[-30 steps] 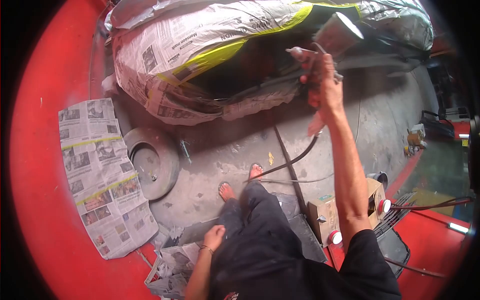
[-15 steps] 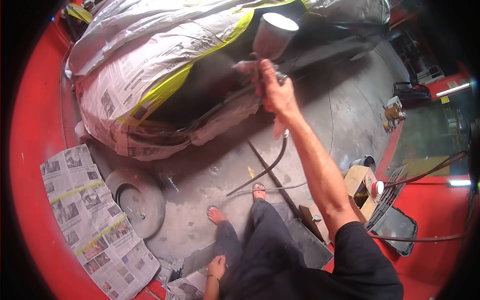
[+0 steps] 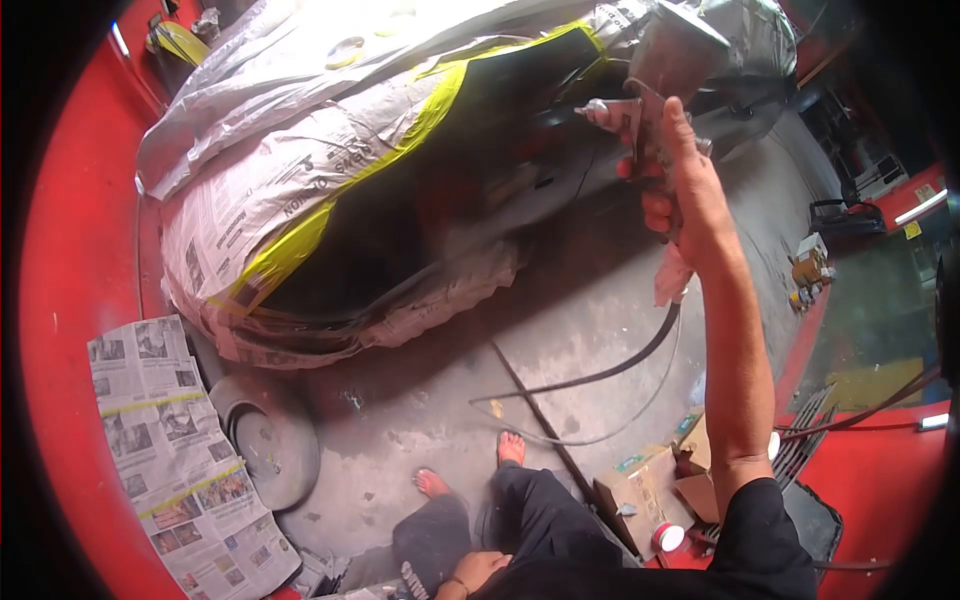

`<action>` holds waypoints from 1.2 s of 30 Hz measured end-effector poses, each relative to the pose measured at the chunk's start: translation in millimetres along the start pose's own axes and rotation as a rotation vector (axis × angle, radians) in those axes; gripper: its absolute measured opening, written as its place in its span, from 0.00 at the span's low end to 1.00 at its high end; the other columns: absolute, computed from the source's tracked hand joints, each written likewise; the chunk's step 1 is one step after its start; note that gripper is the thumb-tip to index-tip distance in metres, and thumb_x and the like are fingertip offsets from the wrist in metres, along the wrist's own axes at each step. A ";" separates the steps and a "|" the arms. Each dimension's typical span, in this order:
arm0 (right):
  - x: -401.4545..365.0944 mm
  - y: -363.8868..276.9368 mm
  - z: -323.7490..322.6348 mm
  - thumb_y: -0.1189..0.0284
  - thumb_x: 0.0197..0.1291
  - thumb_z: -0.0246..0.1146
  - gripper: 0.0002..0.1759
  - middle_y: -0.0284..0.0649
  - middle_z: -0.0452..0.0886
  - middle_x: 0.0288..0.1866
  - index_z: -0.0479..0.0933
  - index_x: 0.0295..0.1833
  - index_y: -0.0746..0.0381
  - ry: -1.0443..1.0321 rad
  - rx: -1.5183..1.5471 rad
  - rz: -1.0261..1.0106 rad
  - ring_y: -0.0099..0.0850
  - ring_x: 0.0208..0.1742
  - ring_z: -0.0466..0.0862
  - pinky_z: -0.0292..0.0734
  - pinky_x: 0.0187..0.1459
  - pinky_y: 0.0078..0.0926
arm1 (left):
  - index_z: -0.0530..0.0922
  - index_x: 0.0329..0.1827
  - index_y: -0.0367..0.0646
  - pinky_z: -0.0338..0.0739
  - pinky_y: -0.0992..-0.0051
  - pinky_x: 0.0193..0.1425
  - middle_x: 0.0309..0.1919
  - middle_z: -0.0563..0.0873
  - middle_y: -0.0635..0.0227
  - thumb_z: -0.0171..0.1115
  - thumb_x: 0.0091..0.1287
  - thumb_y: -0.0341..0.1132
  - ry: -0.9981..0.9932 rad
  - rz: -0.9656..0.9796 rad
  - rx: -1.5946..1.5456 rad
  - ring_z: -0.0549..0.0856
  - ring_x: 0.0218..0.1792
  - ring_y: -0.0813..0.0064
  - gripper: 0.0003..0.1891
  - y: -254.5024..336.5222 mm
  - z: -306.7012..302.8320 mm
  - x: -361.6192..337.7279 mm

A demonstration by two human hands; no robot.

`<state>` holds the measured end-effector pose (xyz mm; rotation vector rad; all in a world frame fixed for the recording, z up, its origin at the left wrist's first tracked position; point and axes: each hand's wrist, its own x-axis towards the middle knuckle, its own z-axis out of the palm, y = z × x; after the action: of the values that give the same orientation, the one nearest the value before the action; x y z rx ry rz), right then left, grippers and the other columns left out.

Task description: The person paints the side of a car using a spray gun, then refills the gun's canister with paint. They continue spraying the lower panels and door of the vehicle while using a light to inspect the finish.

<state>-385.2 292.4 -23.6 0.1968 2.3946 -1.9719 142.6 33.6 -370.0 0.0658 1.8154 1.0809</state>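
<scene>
My right hand point(image 3: 685, 190) is wrapped round a spray gun point(image 3: 640, 120) with a metal cup on top, held out at the upper right. A dark hose point(image 3: 640, 350) hangs from its handle, where a pinkish cloth point(image 3: 672, 277) is wrapped. The nozzle points left, toward the dark side panel point(image 3: 400, 205) of a car covered in newspaper point(image 3: 240, 200) and edged with yellow-green tape point(image 3: 425, 120). Faint mist hangs near the panel. Low in the view, my left hand point(image 3: 482, 570) rests by my thigh; its fingers are partly hidden, and whether it holds anything is unclear.
Newspaper sheets point(image 3: 180, 450) hang at the left beside a wheel point(image 3: 270, 440). Cardboard boxes point(image 3: 650, 495) and a red-and-white can point(image 3: 668, 537) stand near my right leg. A dark strip point(image 3: 550, 430) lies on the floor. Grilles and a dark tray sit at the lower right.
My right hand has moved right with the spray gun, and the hose now curves more to the right. The camera view has shifted. My left hand appears lower and further right.
</scene>
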 end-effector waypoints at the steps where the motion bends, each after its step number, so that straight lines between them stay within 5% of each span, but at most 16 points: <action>1: -1.9 -1.7 -2.3 0.26 0.72 0.57 0.41 0.36 0.84 0.43 0.88 0.64 0.50 -0.043 0.010 -0.014 0.14 0.23 0.62 0.60 0.24 0.16 | 0.89 0.48 0.49 0.83 0.51 0.58 0.43 0.93 0.53 0.58 0.82 0.56 0.093 -0.028 -0.029 0.91 0.52 0.46 0.21 -2.7 -5.2 4.1; 3: -3.0 -3.4 -2.9 0.27 0.74 0.55 0.41 0.36 0.85 0.44 0.85 0.68 0.49 -0.064 0.037 -0.112 0.14 0.23 0.63 0.59 0.23 0.17 | 0.91 0.49 0.50 0.81 0.49 0.59 0.41 0.94 0.55 0.61 0.80 0.56 0.283 -0.075 -0.081 0.92 0.50 0.49 0.20 -15.5 -23.2 17.2; 7: -9.3 8.6 -6.8 0.29 0.75 0.55 0.39 0.37 0.88 0.45 0.81 0.71 0.49 -0.007 0.025 -0.240 0.15 0.22 0.66 0.62 0.23 0.18 | 0.93 0.47 0.57 0.69 0.47 0.71 0.49 0.94 0.67 0.67 0.73 0.51 0.633 -0.049 0.470 0.87 0.62 0.61 0.12 -102.5 -85.2 73.8; 9: -15.6 19.2 -0.8 0.30 0.75 0.57 0.38 0.38 0.88 0.44 0.81 0.71 0.48 -0.021 0.031 -0.352 0.15 0.21 0.66 0.63 0.24 0.18 | 0.93 0.52 0.55 0.58 0.35 0.80 0.57 0.92 0.66 0.67 0.73 0.53 0.763 -0.107 0.488 0.80 0.72 0.58 0.17 -167.0 -114.8 108.4; 13: -33.8 37.7 21.4 0.34 0.79 0.56 0.38 0.40 0.92 0.44 0.84 0.70 0.54 0.147 -0.062 -0.335 0.23 0.25 0.83 0.74 0.19 0.24 | 0.93 0.53 0.56 0.59 0.36 0.83 0.59 0.92 0.65 0.67 0.72 0.54 0.870 -0.347 0.456 0.79 0.73 0.56 0.17 -275.5 -160.7 163.4; 14: -29.2 51.7 20.6 0.33 0.78 0.56 0.38 0.39 0.91 0.42 0.85 0.68 0.55 0.116 -0.085 -0.407 0.22 0.23 0.79 0.71 0.18 0.23 | 0.93 0.54 0.56 0.59 0.35 0.83 0.59 0.92 0.65 0.67 0.72 0.54 0.883 -0.406 0.446 0.79 0.73 0.56 0.18 -286.8 -166.6 176.4; 18: -22.4 102.6 26.3 0.31 0.78 0.55 0.39 0.37 0.87 0.37 0.88 0.62 0.56 0.022 -0.098 -0.593 0.18 0.20 0.71 0.65 0.18 0.19 | 0.93 0.54 0.55 0.59 0.36 0.83 0.59 0.93 0.65 0.66 0.73 0.54 0.970 -0.514 0.499 0.80 0.72 0.58 0.18 -289.4 -175.8 201.0; 25: -21.7 157.5 43.1 0.31 0.77 0.55 0.38 0.30 0.82 0.32 0.88 0.61 0.55 -0.008 -0.108 -0.770 0.17 0.21 0.68 0.63 0.20 0.19 | 0.93 0.48 0.51 0.61 0.42 0.81 0.51 0.93 0.65 0.71 0.70 0.49 1.223 -0.335 0.548 0.82 0.67 0.60 0.14 -290.8 -161.1 221.0; 29: 11.3 166.0 7.1 0.36 0.79 0.58 0.33 0.27 0.83 0.32 0.90 0.59 0.53 0.100 -0.163 -0.637 0.16 0.24 0.71 0.62 0.21 0.19 | 0.93 0.48 0.50 0.61 0.44 0.80 0.49 0.94 0.64 0.73 0.68 0.48 1.252 -0.285 0.505 0.83 0.66 0.59 0.14 -264.6 -147.7 197.6; 32: 59.0 174.5 -28.5 0.29 0.74 0.57 0.39 0.35 0.87 0.43 0.84 0.69 0.50 0.444 -0.157 -0.572 0.18 0.20 0.66 0.64 0.23 0.19 | 0.92 0.49 0.48 0.61 0.46 0.80 0.49 0.95 0.63 0.73 0.67 0.47 1.259 -0.274 0.551 0.83 0.67 0.57 0.15 -272.3 -141.1 192.2; 36: 104.2 189.2 -87.9 0.24 0.69 0.56 0.45 0.45 0.90 0.43 0.90 0.61 0.54 0.709 -0.355 -0.545 0.32 0.33 0.85 0.78 0.30 0.32 | 0.92 0.50 0.49 0.62 0.49 0.79 0.49 0.95 0.65 0.74 0.67 0.47 1.214 -0.089 0.585 0.84 0.65 0.60 0.16 -265.2 -146.2 187.4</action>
<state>-461.2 421.8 -202.0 0.2929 3.5306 -1.7954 40.4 -129.8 -669.4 -0.4051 3.1356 0.4481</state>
